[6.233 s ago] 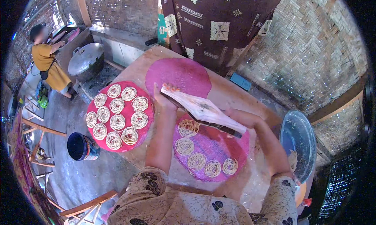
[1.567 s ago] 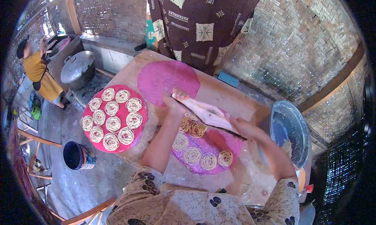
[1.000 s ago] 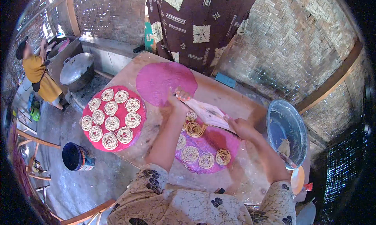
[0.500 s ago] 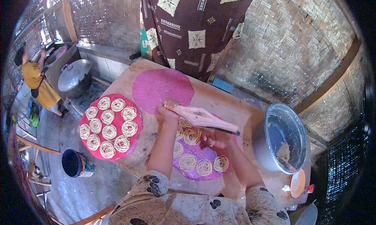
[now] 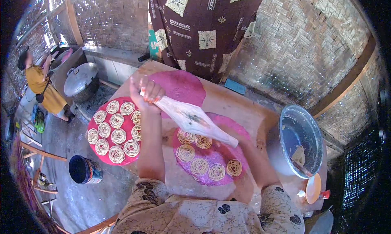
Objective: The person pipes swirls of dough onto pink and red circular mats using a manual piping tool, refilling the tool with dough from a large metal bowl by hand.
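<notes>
Pouch [image 5: 193, 117]: white, over near mat's [image 5: 211, 154] far side, tipped steeper than half a second ago.
Left hand [image 5: 150, 93]: off near mat's far left, farther out than before, fingers wrapped round pouch's upper end.
Right hand [image 5: 243, 145]: at near mat's right, mostly behind pouch; fingers now hidden, cannot tell their state.
Nests [image 5: 199, 167]: six visible on near mat, five in the earliest frame.

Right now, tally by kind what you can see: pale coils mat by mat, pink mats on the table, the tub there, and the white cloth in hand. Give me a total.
Coils on the left mat: 12
Coils on the near mat: 6
Pink mats: 3
Tub: 1
White cloth: 1
Total: 23
</notes>
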Demonstrator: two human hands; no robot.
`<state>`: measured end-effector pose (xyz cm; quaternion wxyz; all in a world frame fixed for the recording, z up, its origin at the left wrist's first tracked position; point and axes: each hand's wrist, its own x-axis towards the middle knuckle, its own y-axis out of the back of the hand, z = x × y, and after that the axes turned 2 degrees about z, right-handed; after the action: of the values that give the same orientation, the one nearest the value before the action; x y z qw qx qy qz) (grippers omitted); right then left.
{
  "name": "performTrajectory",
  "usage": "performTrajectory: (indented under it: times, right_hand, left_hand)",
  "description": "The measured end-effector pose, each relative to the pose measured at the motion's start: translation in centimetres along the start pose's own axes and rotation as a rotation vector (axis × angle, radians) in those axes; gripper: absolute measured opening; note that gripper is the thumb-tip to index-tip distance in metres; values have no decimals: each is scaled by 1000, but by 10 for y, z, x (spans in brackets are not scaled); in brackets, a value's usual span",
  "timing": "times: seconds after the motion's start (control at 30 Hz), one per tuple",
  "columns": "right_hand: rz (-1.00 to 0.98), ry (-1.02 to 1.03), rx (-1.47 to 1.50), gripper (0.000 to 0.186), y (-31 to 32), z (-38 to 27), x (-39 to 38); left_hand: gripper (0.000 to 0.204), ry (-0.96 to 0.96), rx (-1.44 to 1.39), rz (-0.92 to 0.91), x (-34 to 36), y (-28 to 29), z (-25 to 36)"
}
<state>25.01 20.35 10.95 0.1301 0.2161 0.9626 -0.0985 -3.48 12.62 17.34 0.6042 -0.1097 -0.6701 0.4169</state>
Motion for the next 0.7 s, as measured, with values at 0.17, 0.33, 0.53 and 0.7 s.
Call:
performTrajectory:
  times: [0.17, 0.33, 0.53, 0.7]
  right_hand:
    - [171, 9, -528, 42, -32, -50, -79]
    - [359, 37, -886, 36, -92, -55, -160]
    - [412, 127, -646, 43, -62, 33, -177]
    - [447, 210, -336, 49, -41, 58, -170]
  left_hand:
    - [51, -62, 509, 389, -25, -74, -32]
    - [40, 1053, 978, -12, -141, -106, -67]
    - [32, 1202, 683, 16, -185, -147, -115]
    - [18, 1437, 495, 270, -143, -215, -147]
